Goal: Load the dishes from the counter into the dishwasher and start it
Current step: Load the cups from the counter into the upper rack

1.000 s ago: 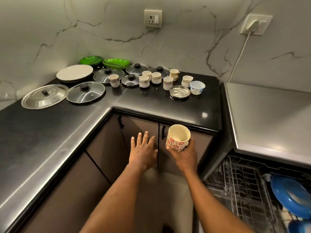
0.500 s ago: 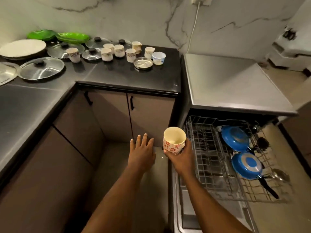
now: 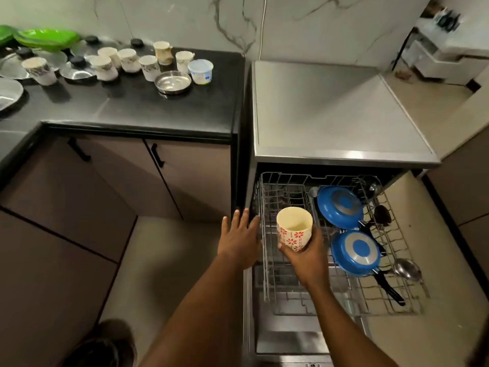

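Pulled-out rack [image 3: 288,189]: left half open wire, blue pans [image 3: 337,206] and ladle [image 3: 406,268] along its right side. Upright over the open half: cup [image 3: 294,229], cream, red flower print, gripped low by right hand [image 3: 308,258]. At the rack's left edge, left hand [image 3: 239,239], fingers straight and spread; contact unclear. Back of worktop [image 3: 164,112] crowded with cups [image 3: 128,60]; lids [image 3: 10,91] cut off at left.

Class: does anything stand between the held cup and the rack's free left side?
Nothing visible does. The right hand holds the cup over a bare part of the rack. The blue pans sit to the right, and the left hand is at its left edge.
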A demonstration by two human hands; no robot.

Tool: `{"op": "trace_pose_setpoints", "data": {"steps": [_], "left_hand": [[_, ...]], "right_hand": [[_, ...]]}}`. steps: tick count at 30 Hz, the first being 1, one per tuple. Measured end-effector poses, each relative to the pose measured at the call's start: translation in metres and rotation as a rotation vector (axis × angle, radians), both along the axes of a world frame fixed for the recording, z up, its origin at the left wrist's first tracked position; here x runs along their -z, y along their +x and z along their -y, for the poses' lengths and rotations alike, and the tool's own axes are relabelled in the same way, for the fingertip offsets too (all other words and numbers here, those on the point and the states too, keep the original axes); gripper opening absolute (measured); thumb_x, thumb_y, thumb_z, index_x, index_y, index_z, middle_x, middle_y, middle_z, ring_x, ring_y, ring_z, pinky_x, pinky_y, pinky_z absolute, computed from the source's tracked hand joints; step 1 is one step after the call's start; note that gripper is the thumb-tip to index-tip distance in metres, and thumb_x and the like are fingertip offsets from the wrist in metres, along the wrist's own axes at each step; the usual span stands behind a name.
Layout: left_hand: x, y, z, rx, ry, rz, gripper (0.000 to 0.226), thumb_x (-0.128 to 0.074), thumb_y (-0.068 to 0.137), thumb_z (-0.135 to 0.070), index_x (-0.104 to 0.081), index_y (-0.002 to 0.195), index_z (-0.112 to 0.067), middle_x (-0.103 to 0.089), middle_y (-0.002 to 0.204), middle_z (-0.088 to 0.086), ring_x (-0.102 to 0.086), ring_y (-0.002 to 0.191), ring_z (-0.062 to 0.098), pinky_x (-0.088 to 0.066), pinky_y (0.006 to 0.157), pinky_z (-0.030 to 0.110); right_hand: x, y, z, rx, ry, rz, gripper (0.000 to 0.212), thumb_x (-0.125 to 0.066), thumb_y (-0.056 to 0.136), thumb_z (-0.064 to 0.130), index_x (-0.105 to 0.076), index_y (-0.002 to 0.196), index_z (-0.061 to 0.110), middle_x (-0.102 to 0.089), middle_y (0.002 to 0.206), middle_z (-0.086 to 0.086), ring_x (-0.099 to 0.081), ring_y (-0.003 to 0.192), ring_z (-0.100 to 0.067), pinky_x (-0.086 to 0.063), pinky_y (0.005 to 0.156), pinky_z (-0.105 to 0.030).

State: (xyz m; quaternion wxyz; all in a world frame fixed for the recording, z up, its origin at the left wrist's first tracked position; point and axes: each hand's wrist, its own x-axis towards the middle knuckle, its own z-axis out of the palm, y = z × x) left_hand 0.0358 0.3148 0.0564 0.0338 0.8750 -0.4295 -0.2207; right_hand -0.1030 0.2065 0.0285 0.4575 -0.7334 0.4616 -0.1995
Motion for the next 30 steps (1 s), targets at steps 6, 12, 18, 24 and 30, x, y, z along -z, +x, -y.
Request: {"op": "trace_pose_setpoints", "data": {"steps": [6,12,18,24,30], "left_hand": [[0.063,0.017,0.072,-0.010,0.053,-0.020,0.067,-0.038,0.104,-0.038,-0.004,0.159,-0.020,0.011,0.166,0.008,0.015,0.152,0.028,0.005,0.122,0.052],[0.139,0.044,0.132,-0.031,0.034,-0.035,0.066,-0.032,0.106,-0.029,0.004,0.159,-0.016,0.019,0.164,0.011,0.019,0.150,0.027,0.006,0.123,0.043],[0.179,0.057,0.157,-0.026,0.026,0.018,0.072,-0.031,0.105,-0.028,0.017,0.156,-0.013,0.031,0.159,0.012,0.025,0.148,0.026,0.012,0.121,0.038],[0.200,0.058,0.161,-0.086,-0.068,0.023,0.080,-0.035,0.099,-0.021,0.022,0.154,-0.011,0.039,0.154,0.013,0.037,0.141,0.026,0.017,0.119,0.037],[0.205,0.057,0.161,-0.144,-0.160,-0.033,0.085,-0.036,0.096,-0.015,0.028,0.151,-0.014,0.049,0.143,0.011,0.042,0.136,0.024,0.018,0.119,0.037]], "right_hand": [[0.056,0.012,0.095,-0.118,-0.026,-0.228,0.078,-0.087,0.065,0.036,-0.045,0.130,0.027,-0.060,0.113,0.005,-0.059,0.097,-0.016,-0.050,0.071,-0.033],[0.111,0.047,0.164,-0.237,-0.166,-0.462,0.070,-0.084,0.063,0.045,-0.048,0.119,0.024,-0.058,0.107,0.001,-0.058,0.094,-0.021,-0.045,0.066,-0.031],[0.139,0.097,0.203,-0.394,-0.332,-0.621,0.077,-0.078,0.069,0.045,-0.043,0.132,0.017,-0.052,0.122,-0.013,-0.054,0.107,-0.035,-0.038,0.072,-0.032],[0.148,0.160,0.219,-0.491,-0.459,-0.634,0.082,-0.081,0.068,0.044,-0.041,0.134,0.016,-0.048,0.131,-0.016,-0.046,0.119,-0.037,-0.044,0.085,-0.039],[0.167,0.202,0.224,-0.597,-0.606,-0.614,0.077,-0.082,0.068,0.029,-0.042,0.131,0.010,-0.051,0.129,-0.019,-0.045,0.118,-0.038,-0.044,0.090,-0.039]]}}
